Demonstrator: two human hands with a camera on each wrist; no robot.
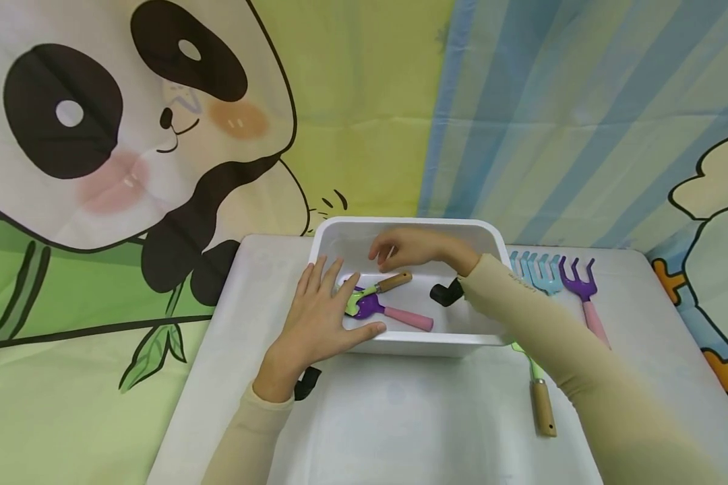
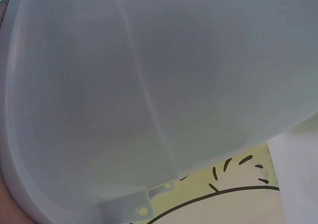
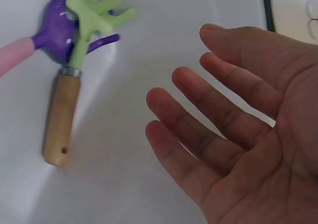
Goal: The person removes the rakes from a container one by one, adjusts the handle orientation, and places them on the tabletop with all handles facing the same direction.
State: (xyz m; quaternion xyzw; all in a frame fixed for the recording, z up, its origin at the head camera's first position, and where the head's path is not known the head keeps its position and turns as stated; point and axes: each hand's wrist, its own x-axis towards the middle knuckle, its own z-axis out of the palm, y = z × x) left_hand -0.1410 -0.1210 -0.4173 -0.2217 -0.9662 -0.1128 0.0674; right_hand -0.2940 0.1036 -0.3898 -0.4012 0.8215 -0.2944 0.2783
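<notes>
My left hand [image 1: 318, 316], fingers spread, rests at the front left corner of a white plastic bin [image 1: 394, 345]. In the left wrist view the bin's wall [image 2: 164, 85] fills most of the picture. Over the inside of the bin hovers my right hand [image 1: 409, 248], its fingers loosely bent and holding nothing. Below it lie a small green hand fork [image 3: 94, 18] with a wooden handle [image 3: 62, 119] and a purple-headed garden tool [image 3: 57, 30] with a pink handle [image 1: 408, 318]. The green head lies across the purple one, partly hiding it; purple prongs show behind it.
Right of the bin, on the white table [image 1: 394, 417], lie light blue rake heads [image 1: 542, 271], a purple fork [image 1: 579, 286] with a pink handle and a green-necked tool [image 1: 542, 404] with a wooden handle. My right sleeve partly covers these. A printed curtain [image 1: 364, 114] hangs behind.
</notes>
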